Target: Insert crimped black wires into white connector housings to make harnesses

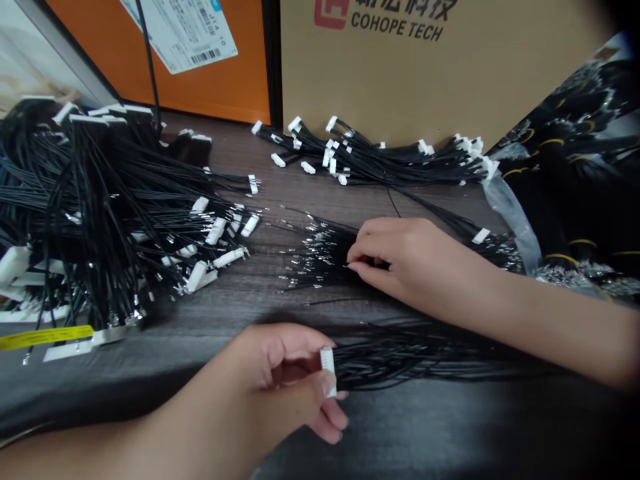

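At left on the counter [220,308], we see a heap of black wires [100,180], many ends already in white housings (some terminals poke out bare). Behind it stands an orange box [215,80], contents hidden from us. The left hand [275,383] grips a white connector [327,360] with black wires trailing rightward; we cannot tell whether it is full. Beyond it, loose wires [317,250] remain unhoused, and the right hand [403,257] pinches what looks like a single wire [347,267] above them. At far right, clear plastic [515,207] borders yellow-banded bundles [565,200], their terminals bare.
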### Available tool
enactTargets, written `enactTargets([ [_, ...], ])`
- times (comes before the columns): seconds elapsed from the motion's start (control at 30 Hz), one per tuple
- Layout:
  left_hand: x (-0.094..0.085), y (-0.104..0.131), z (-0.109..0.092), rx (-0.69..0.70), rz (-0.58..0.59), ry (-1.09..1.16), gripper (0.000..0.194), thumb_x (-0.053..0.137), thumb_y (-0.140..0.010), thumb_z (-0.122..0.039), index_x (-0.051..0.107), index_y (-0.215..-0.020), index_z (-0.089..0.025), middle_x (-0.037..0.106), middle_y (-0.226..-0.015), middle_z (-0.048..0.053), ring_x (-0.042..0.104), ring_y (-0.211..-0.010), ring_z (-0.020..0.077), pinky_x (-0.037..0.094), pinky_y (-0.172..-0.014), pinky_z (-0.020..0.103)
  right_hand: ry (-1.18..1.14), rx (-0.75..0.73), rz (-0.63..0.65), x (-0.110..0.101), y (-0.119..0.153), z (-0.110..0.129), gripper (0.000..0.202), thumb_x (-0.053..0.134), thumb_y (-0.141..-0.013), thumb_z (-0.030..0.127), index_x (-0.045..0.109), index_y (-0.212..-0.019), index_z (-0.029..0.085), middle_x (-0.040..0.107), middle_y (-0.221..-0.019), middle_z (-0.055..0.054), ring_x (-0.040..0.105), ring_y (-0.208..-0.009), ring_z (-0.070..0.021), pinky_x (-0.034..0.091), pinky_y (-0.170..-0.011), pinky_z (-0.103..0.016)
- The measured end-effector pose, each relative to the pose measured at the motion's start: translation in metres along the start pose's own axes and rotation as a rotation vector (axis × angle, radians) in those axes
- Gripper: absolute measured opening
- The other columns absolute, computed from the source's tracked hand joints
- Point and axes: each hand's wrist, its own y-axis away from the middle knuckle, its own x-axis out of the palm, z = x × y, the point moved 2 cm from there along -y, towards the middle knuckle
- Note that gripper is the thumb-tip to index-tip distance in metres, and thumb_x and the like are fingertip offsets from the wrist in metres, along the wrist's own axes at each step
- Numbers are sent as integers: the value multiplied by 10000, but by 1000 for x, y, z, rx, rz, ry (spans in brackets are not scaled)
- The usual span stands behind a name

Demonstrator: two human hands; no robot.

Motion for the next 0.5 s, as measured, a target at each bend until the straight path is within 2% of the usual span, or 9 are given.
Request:
enactTargets([
  [0.17, 0, -2, 0, 0, 11, -26, 173, 821, -933, -321, 763, -808, -217, 845, -737, -28, 801, -684, 143, 601, -710, 248, -7, 66, 41, -1, -5, 0, 161, 720, -954, 103, 829, -856, 171, 779, -925, -61, 714, -828, -208, 511, -770, -334],
  [0.3, -1, -3, 1, -7, 10, -10, 169, 826, -921, -329, 761, -814, -216, 845, -738, -26, 802, -675, 145, 601, -695, 250, -62, 114, 35, -1, -7, 1, 176, 736, -938, 73, 815, -816, 171, 776, -909, -47, 692, -817, -187, 499, -781, -326],
  [0.4, -1, -1, 2, -8, 16, -18, 172, 821, -918, -327, 756, -806, -214, 846, -738, -23, 806, -680, 150, 605, -701, 256, -137, 150, 5, 1, -7, -1, 210, 729, -916, 35, 786, -772, 176, 754, -854, -18, 655, -755, -151, 478, -743, -302],
  [0.5, 0, -1, 3, 3, 33, -13, 174, 848, -884, -322, 750, -792, -213, 836, -722, -30, 797, -665, 149, 599, -684, 255, -225, 177, -34, 2, -6, -5, 180, 745, -913, 81, 767, -777, 199, 723, -803, 9, 616, -694, -137, 452, -674, -292],
])
